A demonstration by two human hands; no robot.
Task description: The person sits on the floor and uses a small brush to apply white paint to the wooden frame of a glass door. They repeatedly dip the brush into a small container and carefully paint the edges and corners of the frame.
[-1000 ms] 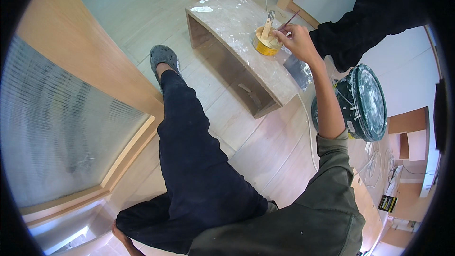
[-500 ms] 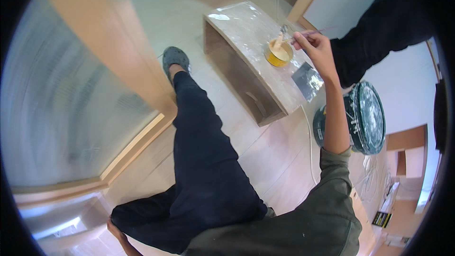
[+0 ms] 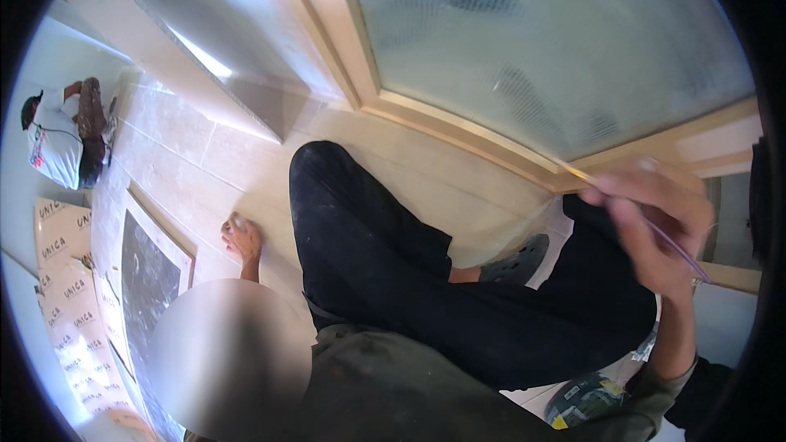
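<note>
- Got floor (image 3: 192,168), pale tiles, across middle and left of frame, running under most of the rest.
- Door (image 3: 565,41) at upper right: textured glass in a pale wood frame, dark marks on or behind the glass, can't tell which.
- Board (image 3: 164,53) at upper left, pale, tilted in view.
- Cardboard (image 3: 70,299) at far left, light brown, printed all over.
- Framed panel (image 3: 151,266) at left, below middle: dark face streaked white, pale border.
- Co-worker (image 3: 59,147) at far upper left: crouched low, white top, dark cap.
- Black trousers (image 3: 458,315) across centre and lower right, both knees bent.
- Bucket (image 3: 585,401) at lower right, dark green, partly hidden by trousers and sleeve.
- Grey clog (image 3: 520,262) right of centre, just beyond the bent leg.
- Right hand (image 3: 655,217) at right: fingers clamped on brush, slightly blurred.
- Left hand (image 3: 243,237) left of centre: fingers curled. Can't tell if gripping anything or touching floor.
- Brush (image 3: 676,250) at right, thin, purple handle slanting to lower right, tip to upper left near door's lower frame corner. Can't tell contact.
</note>
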